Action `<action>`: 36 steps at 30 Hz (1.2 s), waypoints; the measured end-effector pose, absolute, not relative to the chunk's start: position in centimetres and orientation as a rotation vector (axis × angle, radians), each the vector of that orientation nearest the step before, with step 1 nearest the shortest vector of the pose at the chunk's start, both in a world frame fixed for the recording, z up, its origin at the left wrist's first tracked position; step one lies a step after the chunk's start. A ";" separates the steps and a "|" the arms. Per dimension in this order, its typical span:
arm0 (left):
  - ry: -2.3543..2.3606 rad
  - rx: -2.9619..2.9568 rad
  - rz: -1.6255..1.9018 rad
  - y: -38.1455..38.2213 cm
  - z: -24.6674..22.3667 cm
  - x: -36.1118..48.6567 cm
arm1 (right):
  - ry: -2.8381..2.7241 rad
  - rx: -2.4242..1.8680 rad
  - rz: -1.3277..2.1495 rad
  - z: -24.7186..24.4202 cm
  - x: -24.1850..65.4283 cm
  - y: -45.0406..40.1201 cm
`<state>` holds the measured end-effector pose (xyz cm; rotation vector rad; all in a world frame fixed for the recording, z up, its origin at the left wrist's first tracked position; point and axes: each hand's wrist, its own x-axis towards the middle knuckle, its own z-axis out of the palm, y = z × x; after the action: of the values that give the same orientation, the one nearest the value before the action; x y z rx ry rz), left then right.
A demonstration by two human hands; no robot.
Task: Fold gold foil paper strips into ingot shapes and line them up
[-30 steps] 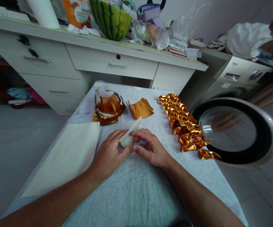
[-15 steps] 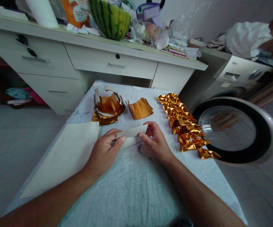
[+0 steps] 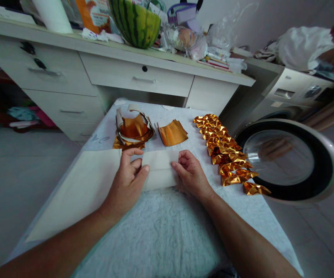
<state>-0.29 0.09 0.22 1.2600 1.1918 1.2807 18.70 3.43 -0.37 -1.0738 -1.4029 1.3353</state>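
Observation:
A creased white paper is spread between my hands, above the cloth-covered table. My left hand pinches its left edge between thumb and fingers. At the right edge my right hand grips the same paper. Just beyond lie a curled stack of gold and white sheets and a smaller stack of gold sheets. Folded gold foil pieces form rows to the right. Larger white sheets rest left of my left hand.
Behind the table is a white drawer cabinet, with a cut watermelon and plastic bags on top. An open washing machine door stands close to the table's right edge.
The paper has opened out from a narrow folded strip to a wider creased sheet. The fingers of my left hand have lifted and shifted slightly left.

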 end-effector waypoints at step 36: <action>1.337 1.162 1.036 1.0 0.4 -1.6 | -1.611 -0.791 1.426 1.3 19.5 3.2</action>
<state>-1.61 0.97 0.38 1.1616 1.3370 1.0359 19.50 3.17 1.28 -0.7908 -1.6112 1.4262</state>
